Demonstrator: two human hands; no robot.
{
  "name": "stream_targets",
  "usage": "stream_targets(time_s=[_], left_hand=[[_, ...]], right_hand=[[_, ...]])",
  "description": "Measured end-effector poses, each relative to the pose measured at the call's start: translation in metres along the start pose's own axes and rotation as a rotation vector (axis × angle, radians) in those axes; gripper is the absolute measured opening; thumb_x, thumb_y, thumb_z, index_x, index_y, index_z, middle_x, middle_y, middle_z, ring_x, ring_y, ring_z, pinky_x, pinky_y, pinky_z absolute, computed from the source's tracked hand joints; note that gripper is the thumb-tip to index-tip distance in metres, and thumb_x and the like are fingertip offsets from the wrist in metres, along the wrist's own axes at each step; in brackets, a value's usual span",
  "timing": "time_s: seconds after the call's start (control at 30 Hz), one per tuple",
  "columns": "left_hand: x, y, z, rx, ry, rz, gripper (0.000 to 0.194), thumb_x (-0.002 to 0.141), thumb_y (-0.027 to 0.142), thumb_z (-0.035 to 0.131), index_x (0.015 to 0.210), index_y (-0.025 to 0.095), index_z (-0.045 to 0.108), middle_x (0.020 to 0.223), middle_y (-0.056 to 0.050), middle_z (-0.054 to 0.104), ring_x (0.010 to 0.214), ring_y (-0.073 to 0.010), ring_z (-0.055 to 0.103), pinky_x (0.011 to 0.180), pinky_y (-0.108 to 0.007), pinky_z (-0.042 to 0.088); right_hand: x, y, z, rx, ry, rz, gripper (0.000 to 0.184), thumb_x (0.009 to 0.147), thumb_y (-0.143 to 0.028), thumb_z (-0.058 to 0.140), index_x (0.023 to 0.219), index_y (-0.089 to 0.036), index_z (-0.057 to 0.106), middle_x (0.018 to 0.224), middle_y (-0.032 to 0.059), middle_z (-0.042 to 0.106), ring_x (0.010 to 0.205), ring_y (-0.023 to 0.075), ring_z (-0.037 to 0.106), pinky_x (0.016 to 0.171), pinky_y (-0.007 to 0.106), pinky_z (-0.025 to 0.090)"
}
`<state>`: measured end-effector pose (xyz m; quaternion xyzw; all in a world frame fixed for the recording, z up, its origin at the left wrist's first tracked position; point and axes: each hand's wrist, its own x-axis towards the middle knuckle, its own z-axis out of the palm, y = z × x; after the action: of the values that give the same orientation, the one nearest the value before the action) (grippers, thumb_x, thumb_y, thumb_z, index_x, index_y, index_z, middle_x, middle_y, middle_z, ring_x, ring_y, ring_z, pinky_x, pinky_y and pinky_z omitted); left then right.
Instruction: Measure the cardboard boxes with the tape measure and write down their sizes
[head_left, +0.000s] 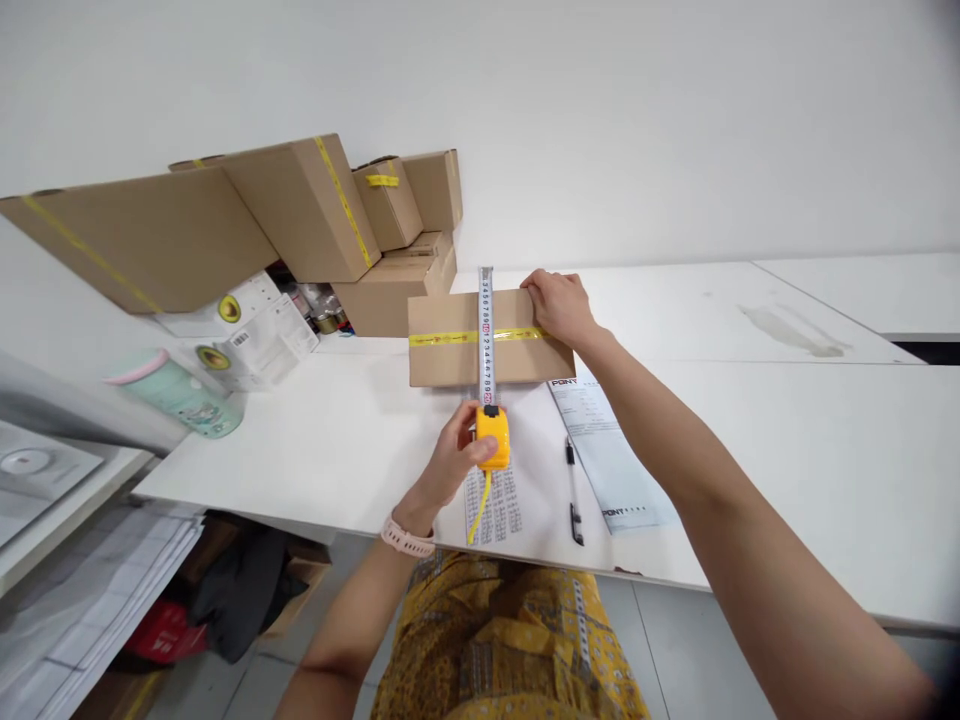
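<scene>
A yellow tape measure (493, 440) is gripped in my left hand (451, 455), its thumb pressed on the case. The pulled-out blade (487, 350) runs away from me across a small cardboard box (444, 342) and past its far edge. Yellow tape crosses the top of this box from side to side. On the box's right end rests my right hand (561, 305), fingers curled over the far corner. A printed sheet (491, 515) with rows of small text lies below the tape measure. To its right are a black-capped pen (573, 490) and a blue-white printed pad (615, 470).
Several cardboard boxes (300, 200) are stacked at the back left, by the wall. White boxes with avocado pictures (259, 335) and a mint-green tumbler (180, 393) stand nearer on the left. The white table (337, 450) has its front edge close to my body.
</scene>
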<state>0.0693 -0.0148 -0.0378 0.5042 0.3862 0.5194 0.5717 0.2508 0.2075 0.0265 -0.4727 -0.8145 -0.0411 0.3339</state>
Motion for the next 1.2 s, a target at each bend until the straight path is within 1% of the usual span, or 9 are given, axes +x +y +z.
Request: stream_targets(time_s=[0.07, 0.17, 0.27, 0.5, 0.67, 0.8, 0.93, 1.1, 1.2], left_hand=[[0.004, -0.009, 0.006, -0.059, 0.011, -0.028, 0.058, 0.068, 0.053, 0.083, 0.110, 0.021, 0.059, 0.116, -0.008, 0.063, 0.078, -0.0138, 0.059, 0.068, -0.029, 0.057], [0.008, -0.017, 0.011, -0.114, 0.034, -0.051, 0.058, 0.067, 0.052, 0.084, 0.109, 0.021, 0.058, 0.118, -0.009, 0.064, 0.080, -0.0148, 0.060, 0.067, -0.029, 0.056], [0.008, -0.022, 0.015, -0.119, 0.017, -0.065, 0.058, 0.068, 0.053, 0.083, 0.110, 0.021, 0.058, 0.116, -0.009, 0.063, 0.079, -0.0146, 0.060, 0.065, -0.029, 0.057], [0.005, -0.034, 0.021, -0.101, 0.008, -0.060, 0.058, 0.072, 0.053, 0.082, 0.113, 0.022, 0.055, 0.113, -0.007, 0.063, 0.078, -0.0137, 0.060, 0.065, -0.027, 0.058], [0.010, -0.044, 0.026, -0.070, 0.016, -0.102, 0.063, 0.069, 0.052, 0.084, 0.114, 0.022, 0.053, 0.108, -0.006, 0.063, 0.078, -0.0147, 0.060, 0.058, -0.025, 0.054], [0.014, -0.051, 0.024, -0.025, 0.012, -0.108, 0.067, 0.066, 0.051, 0.085, 0.116, 0.022, 0.051, 0.109, -0.008, 0.063, 0.083, -0.0165, 0.059, 0.058, -0.024, 0.054], [0.015, -0.056, 0.021, -0.023, -0.003, -0.108, 0.068, 0.067, 0.053, 0.085, 0.116, 0.022, 0.050, 0.108, -0.008, 0.064, 0.082, -0.0161, 0.060, 0.060, -0.025, 0.054], [0.012, -0.054, 0.019, -0.026, -0.011, -0.122, 0.072, 0.067, 0.055, 0.086, 0.119, 0.022, 0.050, 0.110, -0.009, 0.064, 0.078, -0.0162, 0.061, 0.056, -0.025, 0.053], [0.000, -0.051, 0.016, -0.061, -0.030, -0.074, 0.072, 0.068, 0.054, 0.086, 0.122, 0.023, 0.049, 0.115, -0.010, 0.066, 0.082, -0.0175, 0.064, 0.069, -0.030, 0.057]], right_hand=[[0.002, -0.001, 0.002, 0.000, 0.005, -0.024, 0.039, 0.095, -0.014, 0.031, 0.120, -0.021, 0.061, 0.101, 0.0121, 0.073, 0.095, 0.0302, 0.061, 0.095, 0.046, 0.038], [0.003, -0.004, 0.006, 0.005, 0.015, -0.087, 0.052, 0.091, -0.010, 0.034, 0.137, -0.024, 0.054, 0.106, 0.0108, 0.071, 0.098, 0.0310, 0.057, 0.091, 0.045, 0.038], [0.004, -0.006, 0.008, -0.014, 0.015, -0.133, 0.058, 0.091, -0.010, 0.034, 0.143, -0.029, 0.054, 0.107, 0.0111, 0.068, 0.099, 0.0318, 0.053, 0.087, 0.045, 0.038], [0.007, 0.001, 0.015, 0.006, -0.013, -0.163, 0.053, 0.098, -0.018, 0.030, 0.137, -0.035, 0.062, 0.115, 0.0120, 0.062, 0.102, 0.0319, 0.047, 0.091, 0.048, 0.037], [0.007, 0.003, 0.017, 0.049, 0.001, -0.169, 0.053, 0.100, -0.021, 0.028, 0.136, -0.036, 0.063, 0.112, 0.0110, 0.061, 0.102, 0.0316, 0.047, 0.091, 0.049, 0.037], [0.006, 0.002, 0.016, 0.063, -0.004, -0.158, 0.055, 0.098, -0.017, 0.028, 0.137, -0.034, 0.064, 0.113, 0.0110, 0.062, 0.103, 0.0313, 0.048, 0.091, 0.049, 0.036], [0.004, 0.002, 0.015, 0.063, 0.008, -0.158, 0.054, 0.100, -0.019, 0.026, 0.136, -0.035, 0.064, 0.113, 0.0109, 0.062, 0.103, 0.0314, 0.048, 0.091, 0.049, 0.035], [0.003, -0.003, 0.017, 0.018, 0.035, -0.127, 0.051, 0.104, -0.031, 0.021, 0.135, -0.032, 0.062, 0.108, 0.0115, 0.065, 0.104, 0.0320, 0.050, 0.092, 0.049, 0.037], [-0.002, -0.010, 0.017, -0.032, 0.077, -0.094, 0.051, 0.105, -0.044, 0.023, 0.133, -0.027, 0.062, 0.106, 0.0131, 0.066, 0.108, 0.0337, 0.050, 0.097, 0.052, 0.037]])
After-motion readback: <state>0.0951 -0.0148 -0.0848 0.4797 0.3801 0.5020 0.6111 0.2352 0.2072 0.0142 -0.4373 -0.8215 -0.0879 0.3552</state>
